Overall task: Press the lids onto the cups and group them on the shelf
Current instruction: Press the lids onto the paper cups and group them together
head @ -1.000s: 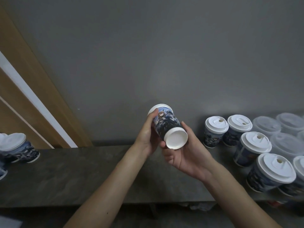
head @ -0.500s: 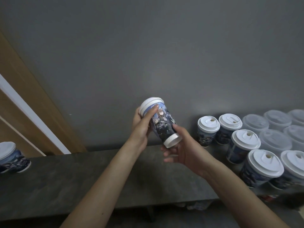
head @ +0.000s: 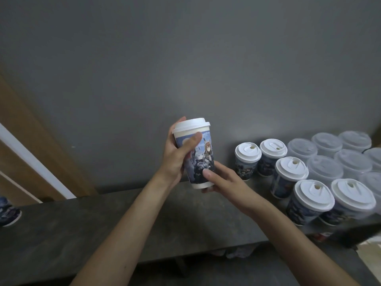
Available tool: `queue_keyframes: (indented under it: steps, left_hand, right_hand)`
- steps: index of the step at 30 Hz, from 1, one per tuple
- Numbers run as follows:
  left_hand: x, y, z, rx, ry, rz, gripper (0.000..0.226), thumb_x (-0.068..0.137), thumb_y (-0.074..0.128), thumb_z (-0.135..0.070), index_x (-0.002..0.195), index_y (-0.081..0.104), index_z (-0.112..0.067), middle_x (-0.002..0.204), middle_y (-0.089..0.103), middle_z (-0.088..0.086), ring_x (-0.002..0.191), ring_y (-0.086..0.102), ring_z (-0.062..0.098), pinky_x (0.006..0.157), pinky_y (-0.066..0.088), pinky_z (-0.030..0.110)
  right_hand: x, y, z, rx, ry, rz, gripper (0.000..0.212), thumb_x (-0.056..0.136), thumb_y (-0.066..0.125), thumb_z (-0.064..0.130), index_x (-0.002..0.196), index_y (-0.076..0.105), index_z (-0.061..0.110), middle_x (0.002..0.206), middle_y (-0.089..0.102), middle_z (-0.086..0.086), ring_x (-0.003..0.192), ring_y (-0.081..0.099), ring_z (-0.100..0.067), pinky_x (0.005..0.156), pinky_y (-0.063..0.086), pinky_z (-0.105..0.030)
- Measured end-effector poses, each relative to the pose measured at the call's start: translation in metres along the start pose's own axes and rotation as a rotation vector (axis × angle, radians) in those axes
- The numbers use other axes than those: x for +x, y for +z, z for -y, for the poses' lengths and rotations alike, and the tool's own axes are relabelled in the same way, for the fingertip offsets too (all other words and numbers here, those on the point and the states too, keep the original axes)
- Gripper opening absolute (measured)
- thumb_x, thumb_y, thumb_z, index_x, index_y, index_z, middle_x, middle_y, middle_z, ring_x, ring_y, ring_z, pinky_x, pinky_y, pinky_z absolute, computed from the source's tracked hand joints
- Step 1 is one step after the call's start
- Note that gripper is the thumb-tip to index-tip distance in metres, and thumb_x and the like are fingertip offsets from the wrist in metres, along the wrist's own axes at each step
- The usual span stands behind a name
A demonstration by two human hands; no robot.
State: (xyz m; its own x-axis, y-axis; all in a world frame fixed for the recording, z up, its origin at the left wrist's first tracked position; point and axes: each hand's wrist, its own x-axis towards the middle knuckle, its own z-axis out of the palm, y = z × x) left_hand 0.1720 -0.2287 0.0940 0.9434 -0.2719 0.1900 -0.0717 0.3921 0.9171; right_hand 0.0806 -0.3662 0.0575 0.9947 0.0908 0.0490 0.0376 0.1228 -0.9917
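Standing nearly upright above the shelf (head: 103, 228), the cup (head: 201, 162) has its long axis running 12 to 6, lid (head: 190, 125) toward 12. The left hand (head: 176, 159) wraps its upper wall from 9 o'clock; the right hand (head: 223, 182) pinches the base from 4, fingers seemingly curled beneath.

The white-lidded printed paper cup (head: 204, 155) hung mid-frame above the dark stone shelf (head: 86, 234); similar lidded cups (head: 291, 172) clustered on it at right.
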Motion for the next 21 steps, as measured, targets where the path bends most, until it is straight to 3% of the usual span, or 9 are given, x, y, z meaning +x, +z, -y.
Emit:
queue_keyframes:
  steps: [4,7,10,12,14,16,18,21]
  left_hand:
    - [-0.001,0.001,0.004,0.048,0.030,-0.091,0.077,0.060,0.088,-0.033,0.125,0.053,-0.013,0.115,0.067,0.015,0.104,0.069,0.035,0.092,0.058,0.056]
    - [-0.003,0.003,0.007,0.008,-0.014,-0.020,0.091,0.058,0.095,-0.037,0.133,0.050,-0.011,0.119,0.066,0.014,0.104,0.068,0.030,0.092,0.058,0.050]
    - [0.001,0.002,-0.002,-0.110,-0.124,-0.002,0.113,0.049,0.098,-0.053,0.134,0.050,0.005,0.120,0.064,0.028,0.104,0.063,0.038,0.092,0.056,0.052]
    - [0.003,0.003,-0.003,-0.056,-0.091,-0.059,0.105,0.054,0.096,-0.050,0.132,0.053,0.006,0.118,0.065,0.029,0.102,0.065,0.038,0.096,0.054,0.059]
    - [0.002,0.006,-0.001,0.074,0.028,-0.153,0.086,0.061,0.090,-0.045,0.127,0.056,-0.002,0.118,0.067,0.022,0.099,0.070,0.029,0.090,0.059,0.052]
    - [0.003,0.009,0.000,0.104,0.062,-0.158,0.082,0.063,0.087,-0.044,0.128,0.055,-0.007,0.122,0.067,0.017,0.101,0.071,0.024,0.083,0.060,0.039]
    - [0.006,0.008,-0.004,0.011,-0.008,-0.072,0.092,0.062,0.091,-0.046,0.133,0.053,-0.001,0.122,0.067,0.020,0.102,0.070,0.028,0.088,0.059,0.044]
    - [0.009,0.005,-0.008,-0.065,-0.091,-0.017,0.101,0.058,0.093,-0.047,0.133,0.053,0.008,0.111,0.069,0.022,0.095,0.070,0.031,0.087,0.059,0.046]
  right_hand:
    - [-0.002,0.007,0.005,-0.018,0.064,-0.026,0.048,0.096,0.065,0.046,0.137,0.057,0.022,0.129,0.071,-0.001,0.119,0.067,-0.023,0.095,0.058,-0.043]
    - [0.001,0.013,0.001,-0.046,0.041,-0.124,0.054,0.093,0.066,0.048,0.135,0.054,0.016,0.130,0.070,-0.008,0.121,0.067,-0.024,0.095,0.059,-0.038]
    - [0.003,0.015,0.006,0.181,0.086,-0.021,0.053,0.097,0.058,0.043,0.138,0.058,0.011,0.125,0.072,-0.010,0.108,0.071,-0.023,0.084,0.060,-0.038]
    - [0.005,0.014,0.008,0.280,0.099,-0.024,0.057,0.095,0.059,0.044,0.140,0.055,0.010,0.125,0.070,-0.011,0.104,0.069,-0.022,0.083,0.059,-0.040]
    - [0.006,0.012,0.004,0.235,0.075,-0.136,0.062,0.092,0.069,0.047,0.139,0.051,0.011,0.131,0.067,-0.011,0.109,0.071,-0.024,0.089,0.061,-0.045]
    - [0.005,0.012,0.003,0.145,0.051,-0.206,0.062,0.089,0.073,0.049,0.134,0.052,0.013,0.129,0.067,-0.011,0.111,0.072,-0.026,0.093,0.061,-0.046]
    - [0.005,0.013,0.006,0.242,0.057,-0.160,0.056,0.094,0.067,0.047,0.131,0.057,0.006,0.117,0.071,-0.013,0.097,0.073,-0.026,0.082,0.063,-0.041]
    - [0.003,0.016,0.017,0.381,0.142,-0.015,0.064,0.095,0.054,0.057,0.130,0.060,0.003,0.102,0.067,-0.019,0.073,0.065,-0.025,0.068,0.058,-0.033]
